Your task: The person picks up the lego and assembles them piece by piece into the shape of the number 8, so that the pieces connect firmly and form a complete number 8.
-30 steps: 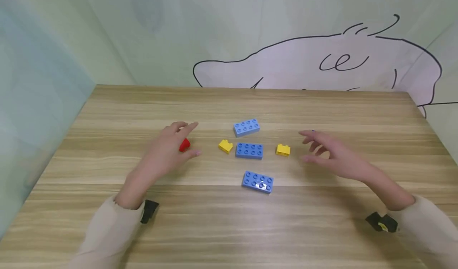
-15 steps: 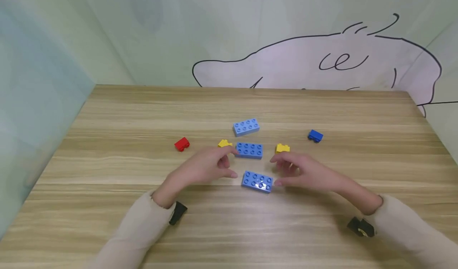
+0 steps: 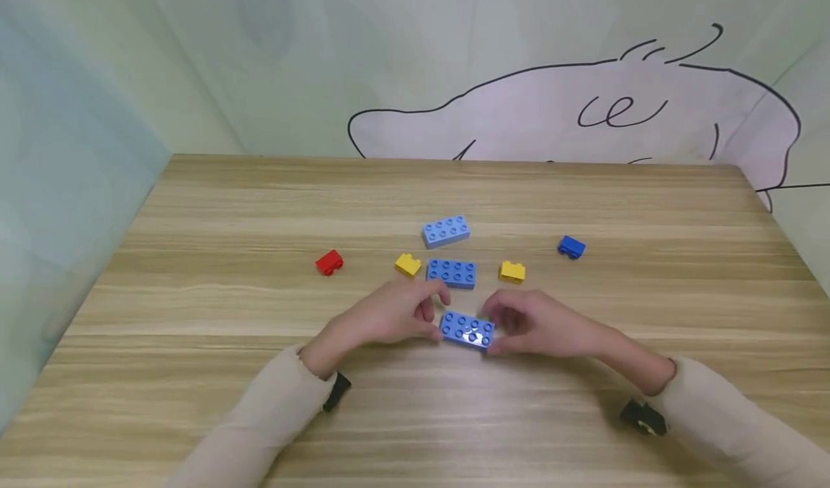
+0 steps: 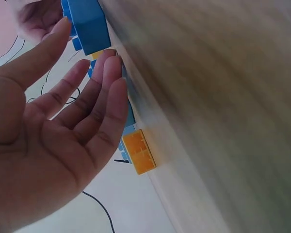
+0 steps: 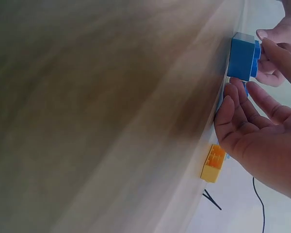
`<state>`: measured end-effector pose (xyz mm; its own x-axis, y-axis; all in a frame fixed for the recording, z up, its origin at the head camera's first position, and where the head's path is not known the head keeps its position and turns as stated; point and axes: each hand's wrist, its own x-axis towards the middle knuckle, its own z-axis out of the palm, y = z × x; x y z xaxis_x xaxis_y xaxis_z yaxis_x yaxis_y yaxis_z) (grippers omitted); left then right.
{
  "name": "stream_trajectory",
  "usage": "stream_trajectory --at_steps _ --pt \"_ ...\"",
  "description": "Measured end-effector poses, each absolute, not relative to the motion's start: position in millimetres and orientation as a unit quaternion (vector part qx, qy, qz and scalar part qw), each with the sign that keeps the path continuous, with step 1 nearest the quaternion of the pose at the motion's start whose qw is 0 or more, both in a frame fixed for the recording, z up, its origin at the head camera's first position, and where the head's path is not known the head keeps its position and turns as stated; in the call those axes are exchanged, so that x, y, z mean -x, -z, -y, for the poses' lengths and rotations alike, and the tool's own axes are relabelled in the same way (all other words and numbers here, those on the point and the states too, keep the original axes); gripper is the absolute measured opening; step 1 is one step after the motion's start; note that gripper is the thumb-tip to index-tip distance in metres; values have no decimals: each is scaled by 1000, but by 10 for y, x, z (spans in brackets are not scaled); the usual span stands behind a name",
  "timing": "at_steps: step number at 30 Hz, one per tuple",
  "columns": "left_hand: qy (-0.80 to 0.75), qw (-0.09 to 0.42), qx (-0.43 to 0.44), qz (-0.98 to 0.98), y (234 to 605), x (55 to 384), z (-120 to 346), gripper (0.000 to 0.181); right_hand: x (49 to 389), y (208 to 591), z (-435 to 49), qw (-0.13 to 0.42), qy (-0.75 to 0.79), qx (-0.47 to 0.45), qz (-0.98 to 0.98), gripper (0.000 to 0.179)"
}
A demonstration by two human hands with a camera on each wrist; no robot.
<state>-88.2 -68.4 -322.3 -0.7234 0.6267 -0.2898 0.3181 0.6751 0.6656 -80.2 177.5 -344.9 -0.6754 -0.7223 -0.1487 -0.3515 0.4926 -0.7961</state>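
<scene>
In the head view, a blue building brick (image 3: 467, 329) with studs on top lies on the table between the two hands. My left hand (image 3: 395, 315) is at its left end, thumb tip beside the edge and fingers loosely bent. At its right end, my right hand (image 3: 545, 324) has thumb and index finger on either side of the corner. Both wrist views show the brick (image 4: 91, 26) between thumb and fingers of each hand, with the fingers not closed on it; whether the thumbs touch it I cannot tell. Another blue brick (image 3: 452, 272) sits just behind.
Farther back lies a light blue brick (image 3: 446, 231). Two small yellow bricks, one left (image 3: 408, 265) and one right (image 3: 512, 272), flank the middle blue brick. A small red brick (image 3: 329, 262) lies left, a small dark blue brick (image 3: 571, 246) right. The wooden table (image 3: 227, 200) meets a wall behind.
My left hand has come from beside the red brick rightward and toward me to the front blue brick. My right hand has moved left to the same brick. The bricks stay where they were.
</scene>
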Motion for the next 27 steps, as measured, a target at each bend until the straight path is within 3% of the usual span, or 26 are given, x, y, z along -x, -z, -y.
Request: stream_trajectory --at_steps 27 --pt "-276 249 -277 -886 3240 876 665 27 826 3450 -1744 244 370 299 -845 28"
